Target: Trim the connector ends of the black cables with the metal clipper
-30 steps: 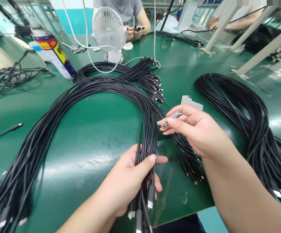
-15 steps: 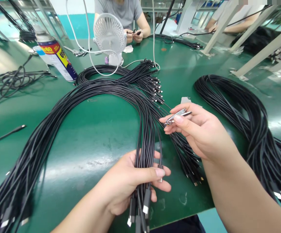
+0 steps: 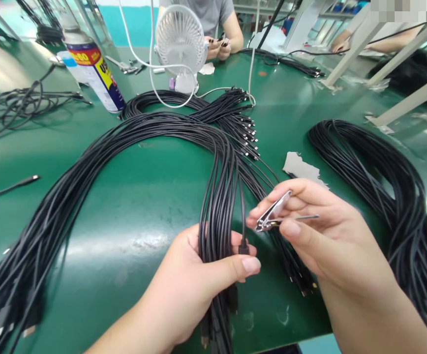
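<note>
My left hand point(image 3: 202, 285) is closed around a bundle of black cables point(image 3: 215, 206) near their plug ends. Between its thumb and fingers one cable's connector point(image 3: 243, 247) stands apart from the rest, its metal tip hidden behind the thumb. To the right, my right hand point(image 3: 320, 231) holds a silver nail clipper point(image 3: 273, 212) between thumb and fingers. The clipper's lever is spread away from its body, and its jaws point left toward the single cable, a little apart from it. The bundle arcs back over the table and down to the lower left.
Another cable coil point(image 3: 376, 172) lies at the right, beside a torn paper scrap point(image 3: 302, 167). Behind the bundle stand a spray can point(image 3: 99, 73) and a white fan point(image 3: 181, 42) with a looping cord. Tangled cables point(image 3: 25, 105) lie left. Across the green table point(image 3: 143, 196) a person handles small items.
My right hand has turned, and the clipper's lever has swung wider from its body. My left thumb now covers the single connector's tip. The view has shifted slightly.
</note>
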Tool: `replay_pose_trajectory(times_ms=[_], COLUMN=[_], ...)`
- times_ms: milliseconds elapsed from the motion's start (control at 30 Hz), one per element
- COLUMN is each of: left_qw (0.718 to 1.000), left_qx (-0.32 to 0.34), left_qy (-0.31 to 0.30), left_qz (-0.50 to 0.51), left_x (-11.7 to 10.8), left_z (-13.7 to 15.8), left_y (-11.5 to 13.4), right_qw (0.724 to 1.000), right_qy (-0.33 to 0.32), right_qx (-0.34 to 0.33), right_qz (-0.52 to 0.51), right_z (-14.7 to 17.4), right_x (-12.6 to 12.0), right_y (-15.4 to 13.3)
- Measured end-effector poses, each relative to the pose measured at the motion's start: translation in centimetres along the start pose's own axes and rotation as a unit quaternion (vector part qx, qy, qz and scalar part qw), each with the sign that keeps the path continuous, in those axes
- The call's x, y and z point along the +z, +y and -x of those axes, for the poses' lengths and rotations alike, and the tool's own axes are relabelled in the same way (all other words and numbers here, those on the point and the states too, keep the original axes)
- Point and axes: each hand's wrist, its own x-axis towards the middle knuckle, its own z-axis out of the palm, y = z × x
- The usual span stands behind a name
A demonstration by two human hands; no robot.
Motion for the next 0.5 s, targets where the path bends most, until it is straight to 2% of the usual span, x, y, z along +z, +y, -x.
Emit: replay_pose_trajectory(times_ms=[167, 367, 500], left_qw=[1.000, 0.999, 0.999], left_qx=[0.018, 0.032, 0.033], left_qy=[-0.004, -0.009, -0.008], left_qz=[0.015, 0.030, 0.023], left_x=[0.0, 0.3, 0.1], left_z=[0.0, 0.1, 0.2], left_y=[0.1, 0.4, 0.4], right_qw=[1.000, 0.999, 0.999], right_qy=[-0.014, -0.005, -0.010], right_qx=[0.017, -0.037, -0.045], right_qz=[-0.006, 0.005, 0.011], right_z=[0.8, 1.3, 1.3], right_x=[1.0, 1.4, 1.4], right_y=[0.1, 0.3, 0.2])
